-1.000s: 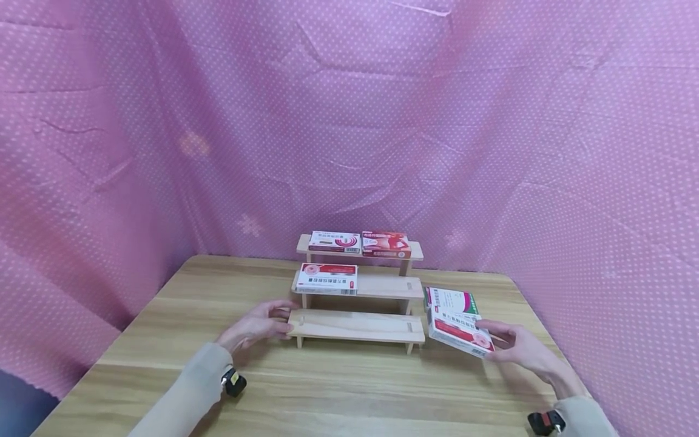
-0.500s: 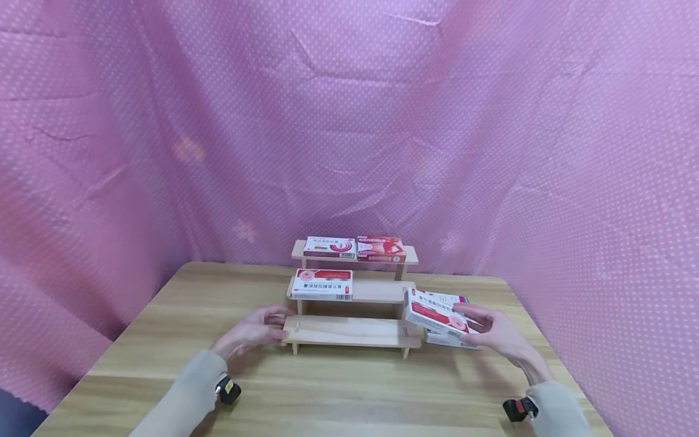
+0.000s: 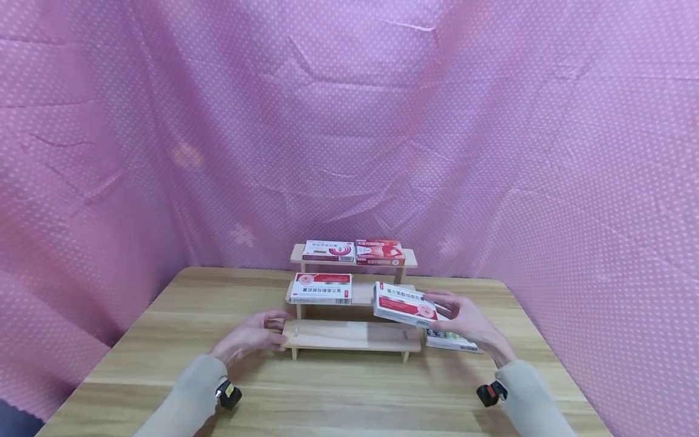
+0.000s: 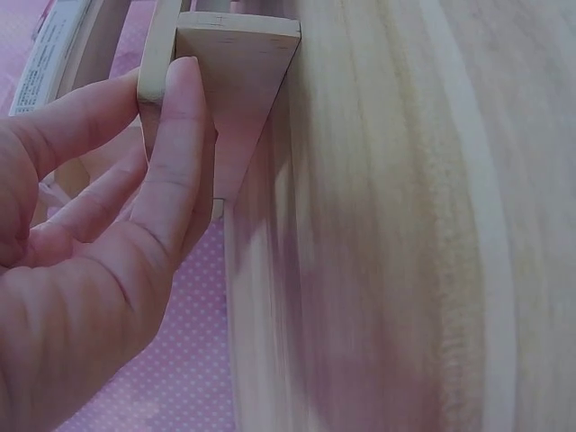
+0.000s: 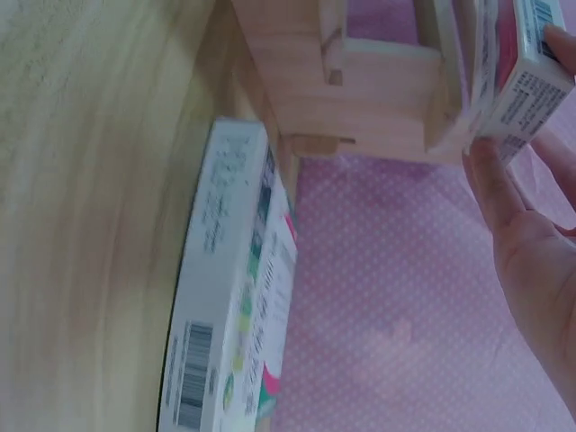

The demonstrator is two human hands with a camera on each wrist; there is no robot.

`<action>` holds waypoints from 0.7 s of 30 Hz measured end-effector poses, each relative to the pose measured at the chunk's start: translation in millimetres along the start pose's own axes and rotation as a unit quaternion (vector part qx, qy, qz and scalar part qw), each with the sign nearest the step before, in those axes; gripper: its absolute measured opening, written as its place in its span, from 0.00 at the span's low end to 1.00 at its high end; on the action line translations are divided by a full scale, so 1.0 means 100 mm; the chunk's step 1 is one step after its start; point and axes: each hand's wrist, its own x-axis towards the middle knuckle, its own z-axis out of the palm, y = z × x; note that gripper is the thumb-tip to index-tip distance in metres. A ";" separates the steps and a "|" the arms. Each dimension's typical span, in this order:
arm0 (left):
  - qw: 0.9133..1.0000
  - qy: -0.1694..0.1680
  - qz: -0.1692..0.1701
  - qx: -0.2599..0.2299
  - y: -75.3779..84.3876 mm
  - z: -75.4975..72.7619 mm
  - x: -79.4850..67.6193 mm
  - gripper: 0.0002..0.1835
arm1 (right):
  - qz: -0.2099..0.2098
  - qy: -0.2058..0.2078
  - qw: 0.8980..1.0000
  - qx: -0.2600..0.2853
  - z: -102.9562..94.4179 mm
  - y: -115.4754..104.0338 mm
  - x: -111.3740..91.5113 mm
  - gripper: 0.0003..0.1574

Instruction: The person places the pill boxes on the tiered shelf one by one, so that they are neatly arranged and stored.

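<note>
My right hand (image 3: pixel 469 321) grips a white and red medicine box (image 3: pixel 404 304) by its right end. Tilted, the box hangs in front of the right part of the middle step of a three-step wooden display stand (image 3: pixel 349 337). The right wrist view shows fingers and thumb (image 5: pixel 495 184) on that box (image 5: pixel 531 99). My left hand (image 3: pixel 253 337) pinches the left end of the bottom step; its thumb and fingers straddle the board (image 4: pixel 160 67) in the left wrist view. Another white and red medicine box (image 3: pixel 322 288) lies on the middle step's left half.
The top step carries a white medicine box with red curves (image 3: pixel 329 250) and a red medicine box (image 3: pixel 379 252). Right of the stand, more boxes lie on the wooden table (image 3: pixel 349 400), including a white one with green (image 3: pixel 450 341). Pink dotted cloth (image 3: pixel 349 121) hangs behind.
My right hand has lifted the white and red medicine box off the boxes on the right and carried it left towards the middle step. The left hand stays on the stand.
</note>
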 end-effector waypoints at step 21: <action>1.000 -0.012 0.014 0.003 -0.03 -0.01 0.01 0.35 | 0.055 0.022 0.998 -0.011 0.34 -0.52 0.44 0.43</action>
